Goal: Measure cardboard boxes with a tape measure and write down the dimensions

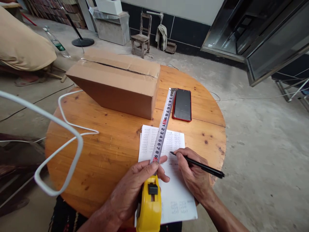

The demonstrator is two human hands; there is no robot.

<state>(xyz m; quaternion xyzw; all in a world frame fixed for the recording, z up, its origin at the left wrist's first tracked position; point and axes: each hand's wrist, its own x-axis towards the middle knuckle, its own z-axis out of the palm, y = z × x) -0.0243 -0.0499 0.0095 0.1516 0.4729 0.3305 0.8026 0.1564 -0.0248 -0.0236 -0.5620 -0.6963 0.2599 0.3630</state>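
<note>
Tape measure (150, 209): its yellow case was held in the left hand (131, 190), with the blade drawn out well ahead of the fingers.
Left grip: the blade was pinched between thumb and fingers near a red mark; the remaining fingers were spread apart.
Pen (205, 168): it was clamped in the fingers of the right hand (195, 175), its tip just ahead of them; contact with the paper could not be told.
Paper (178, 193): rows were written ahead of the fingers and nearer the body; a mostly blank stretch was left between.
Progress: many entries were judged done; how many were left could not be told.
Phone (182, 105): it was placed ahead of the right fingers, beside the blade's end.
Carton (116, 87): it was set ahead-left of the left fingers, apart from the blade.
</note>
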